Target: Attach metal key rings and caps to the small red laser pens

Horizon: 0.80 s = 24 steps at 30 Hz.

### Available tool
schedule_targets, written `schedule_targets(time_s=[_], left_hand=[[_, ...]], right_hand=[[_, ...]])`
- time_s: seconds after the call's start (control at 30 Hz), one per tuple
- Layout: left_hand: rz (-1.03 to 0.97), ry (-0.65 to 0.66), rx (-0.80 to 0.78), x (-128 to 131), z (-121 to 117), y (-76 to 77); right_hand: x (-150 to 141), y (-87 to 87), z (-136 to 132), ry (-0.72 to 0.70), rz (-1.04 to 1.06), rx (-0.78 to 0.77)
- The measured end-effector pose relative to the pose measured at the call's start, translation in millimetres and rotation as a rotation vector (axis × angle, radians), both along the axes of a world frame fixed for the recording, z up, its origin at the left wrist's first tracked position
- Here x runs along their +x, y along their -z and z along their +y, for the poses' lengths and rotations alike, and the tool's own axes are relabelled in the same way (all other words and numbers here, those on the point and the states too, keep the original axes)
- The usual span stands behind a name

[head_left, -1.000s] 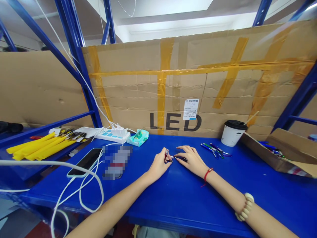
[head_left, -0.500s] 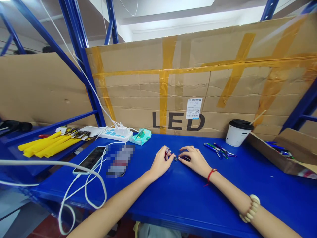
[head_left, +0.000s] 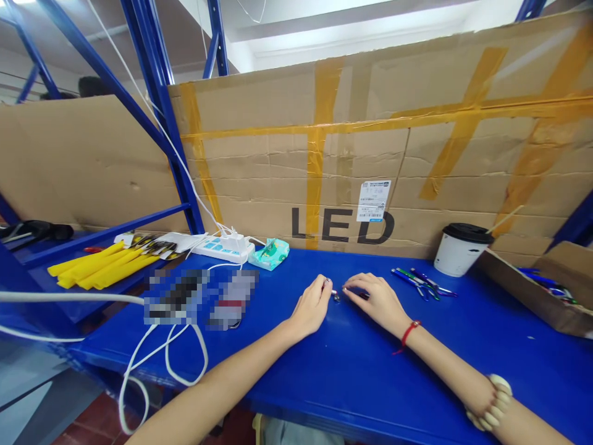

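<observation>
Both my hands rest on the blue table (head_left: 352, 371) near its middle. My left hand (head_left: 312, 304) is closed in a pinch on a small pen part, mostly hidden by the fingers. My right hand (head_left: 377, 298) pinches a dark pen barrel (head_left: 360, 295) that lies along the table under its fingers. A small metal tip (head_left: 335, 297) shows between the two hands, which almost touch. A red string circles my right wrist, and a pale bead bracelet sits further up the forearm.
Several loose pens (head_left: 421, 282) lie right of my hands, beside a white cup with a black lid (head_left: 460, 250). A cardboard box (head_left: 532, 287) with more pens stands far right. At the left are a power strip (head_left: 225, 248), a tissue pack (head_left: 269, 254), white cables (head_left: 162, 346) and yellow sleeves (head_left: 99, 266).
The two hands have drawn closer together, and the red part in my left hand is now hidden by its fingers. The view has shifted a little to the left.
</observation>
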<state>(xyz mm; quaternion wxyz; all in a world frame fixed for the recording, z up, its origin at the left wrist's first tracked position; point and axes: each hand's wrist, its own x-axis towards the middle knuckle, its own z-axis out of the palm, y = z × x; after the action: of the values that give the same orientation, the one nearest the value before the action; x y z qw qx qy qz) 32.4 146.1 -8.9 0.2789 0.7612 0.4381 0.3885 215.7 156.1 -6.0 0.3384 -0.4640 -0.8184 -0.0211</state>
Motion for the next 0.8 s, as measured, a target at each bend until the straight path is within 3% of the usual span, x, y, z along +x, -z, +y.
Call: schedule_targets(time_s=[0.17, 0.37, 0.57, 0.8], left_hand=[[-0.013, 0.080, 0.111, 0, 4, 2.5], [-0.058, 0.168, 0.118, 1, 2, -0.3], [-0.092, 0.180, 0.009, 1, -1, -2.2], [-0.111, 0.212, 0.007, 2, 0, -0.7]], right_hand=[[-9, -11.4, -13, -0.063, 0.382, 0.147], [-19, -12.4, -22, -0.263, 0.406, 0.072], [-17, -16.8, -23, -0.221, 0.490, -0.036], [-17, -13.8, -24, -0.238, 0.355, -0.007]])
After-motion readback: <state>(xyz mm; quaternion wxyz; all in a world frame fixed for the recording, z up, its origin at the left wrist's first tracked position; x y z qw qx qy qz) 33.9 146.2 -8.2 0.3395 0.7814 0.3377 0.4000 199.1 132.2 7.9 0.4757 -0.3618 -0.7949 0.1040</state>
